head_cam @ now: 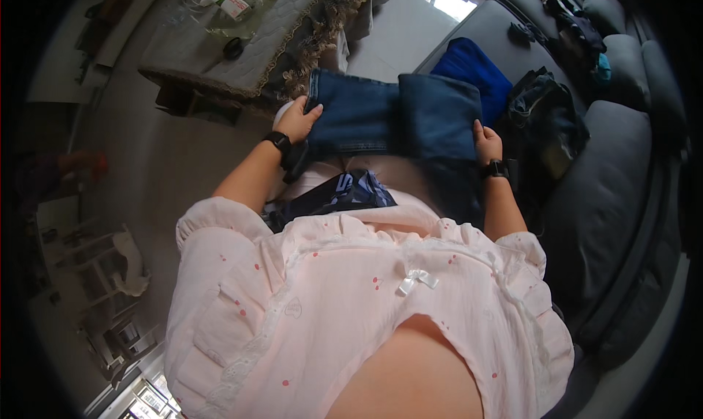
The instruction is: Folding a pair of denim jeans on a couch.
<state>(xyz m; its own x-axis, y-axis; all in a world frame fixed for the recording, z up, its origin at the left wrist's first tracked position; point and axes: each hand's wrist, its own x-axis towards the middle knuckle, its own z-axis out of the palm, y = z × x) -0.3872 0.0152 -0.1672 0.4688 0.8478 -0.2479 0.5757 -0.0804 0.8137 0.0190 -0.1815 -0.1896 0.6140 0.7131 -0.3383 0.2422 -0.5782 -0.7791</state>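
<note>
Folded blue denim jeans [357,114] stretch across my lap between my two hands. My left hand [299,121] grips their left edge, thumb on top. At the opposite edge, my right hand [486,141] pinches the denim near a folded-over part. Each wrist wears a black band. Below the jeans, a dark garment with pale lettering [351,191] lies on my lap. A bright blue cloth [475,75] rests just beyond the right end of the jeans, on the grey sofa. The underside of the jeans is hidden.
Crumpled dark denim [544,114] and other clothes [576,26] lie on the grey sofa [598,199] to the right. At upper left, a table with a padded cover [181,51] and ruffled trim holds black-handled scissors [232,49] and a clear plastic bag [258,12]. A person's arm [82,162] shows far left.
</note>
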